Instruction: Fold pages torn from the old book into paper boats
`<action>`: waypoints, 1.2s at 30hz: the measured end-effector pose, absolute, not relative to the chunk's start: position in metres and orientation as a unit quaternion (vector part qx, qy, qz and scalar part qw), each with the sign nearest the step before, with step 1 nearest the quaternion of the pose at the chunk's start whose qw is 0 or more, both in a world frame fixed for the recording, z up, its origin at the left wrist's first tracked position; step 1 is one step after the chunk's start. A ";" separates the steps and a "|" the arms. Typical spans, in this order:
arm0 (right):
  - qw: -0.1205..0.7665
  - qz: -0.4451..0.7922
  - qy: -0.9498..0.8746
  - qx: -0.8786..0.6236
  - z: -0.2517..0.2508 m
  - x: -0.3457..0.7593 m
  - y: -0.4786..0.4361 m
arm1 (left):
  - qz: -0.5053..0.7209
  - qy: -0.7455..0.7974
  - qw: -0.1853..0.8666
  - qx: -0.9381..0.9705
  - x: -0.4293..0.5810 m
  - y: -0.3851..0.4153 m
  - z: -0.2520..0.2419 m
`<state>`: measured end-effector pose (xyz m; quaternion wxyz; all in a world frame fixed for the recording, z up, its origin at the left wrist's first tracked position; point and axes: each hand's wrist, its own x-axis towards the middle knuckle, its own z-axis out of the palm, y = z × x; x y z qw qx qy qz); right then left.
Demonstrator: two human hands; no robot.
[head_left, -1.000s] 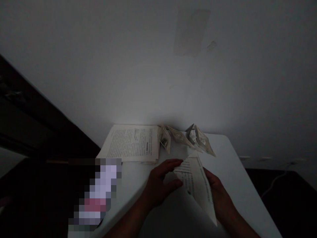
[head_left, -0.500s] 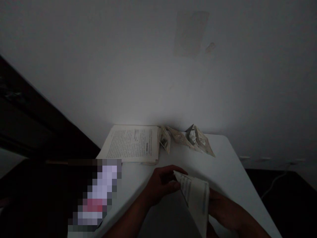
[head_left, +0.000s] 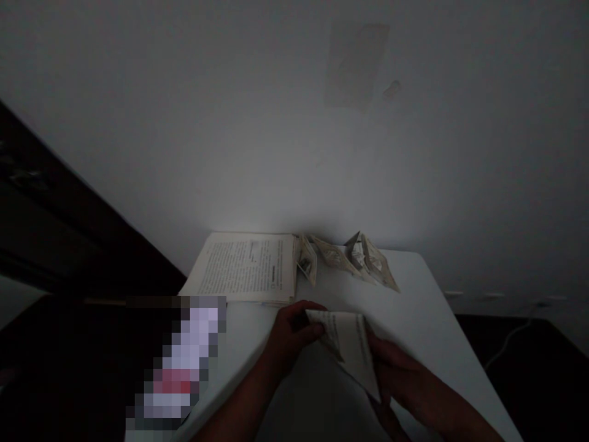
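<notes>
A folded sheet of printed paper (head_left: 348,344) is held just above the white table (head_left: 427,307). My left hand (head_left: 289,337) pinches the sheet's upper left corner with fingers curled. On the right, my right hand (head_left: 391,368) grips the paper's right side, its fingers closed round the fold. The room is dim.
A stack of printed pages (head_left: 246,267) lies at the table's far left. Several folded paper boats (head_left: 363,258) sit along the far edge by the wall. A blurred-out patch (head_left: 177,362) covers the near left. Dark floor lies to the right.
The paper was upright and pointed one second ago; it has been folded down and flattened lower. Both hands moved slightly left and closer together.
</notes>
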<state>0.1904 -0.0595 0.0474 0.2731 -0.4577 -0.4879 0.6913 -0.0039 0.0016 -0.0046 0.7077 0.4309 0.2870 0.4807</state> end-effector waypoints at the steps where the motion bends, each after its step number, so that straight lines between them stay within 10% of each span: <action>1: 0.272 0.695 -0.485 -0.455 0.047 0.193 -0.061 | 0.498 0.295 0.702 0.414 -0.005 0.003 -0.006; 8: 0.458 0.328 -0.563 -0.605 0.038 0.209 -0.062 | 0.552 0.324 0.686 0.345 -0.008 0.006 -0.007; 36: 0.462 0.524 -0.480 -0.531 0.028 0.190 -0.026 | 0.345 0.453 0.631 0.528 0.013 -0.006 0.007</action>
